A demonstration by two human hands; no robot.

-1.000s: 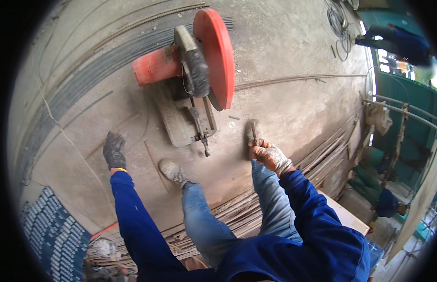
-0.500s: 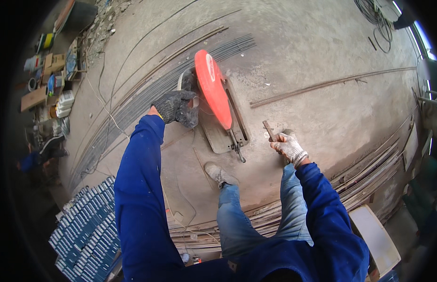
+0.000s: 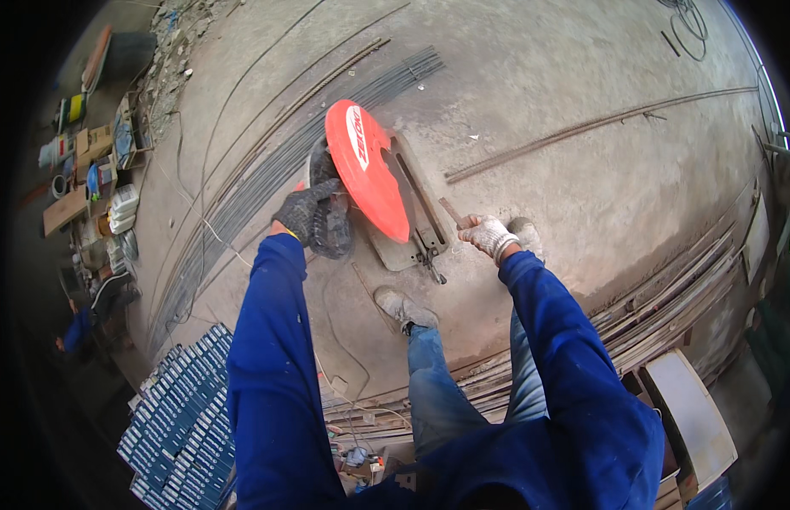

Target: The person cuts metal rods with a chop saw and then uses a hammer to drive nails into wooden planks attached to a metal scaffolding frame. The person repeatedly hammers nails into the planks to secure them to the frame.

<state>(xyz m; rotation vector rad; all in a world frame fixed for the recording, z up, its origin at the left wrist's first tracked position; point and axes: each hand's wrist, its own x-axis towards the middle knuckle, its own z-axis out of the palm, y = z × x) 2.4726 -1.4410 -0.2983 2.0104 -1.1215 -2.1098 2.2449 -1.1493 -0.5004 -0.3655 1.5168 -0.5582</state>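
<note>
A cut-off saw with a red blade guard stands on the floor in front of me. Its flat grey base has a long slot and carries a vise at the near end. Dark-gloved, my left hand is closed on the saw's handle, left of the guard; part of the grip is hidden by the glove. In a white glove, my right hand pinches a short flat metal piece just right of the base. That piece is apart from the vise.
Long steel bars lie bundled behind and left of the saw. Another pair of rods lies at far right. Stacked blue-and-white boxes stand near left. Long stock lies along the near right, and a cable crosses the floor.
My right hand has moved left and a little up with the metal piece, closer to the saw's base. The guard has tilted, showing more of its broad face. My left hand stays on the saw.
</note>
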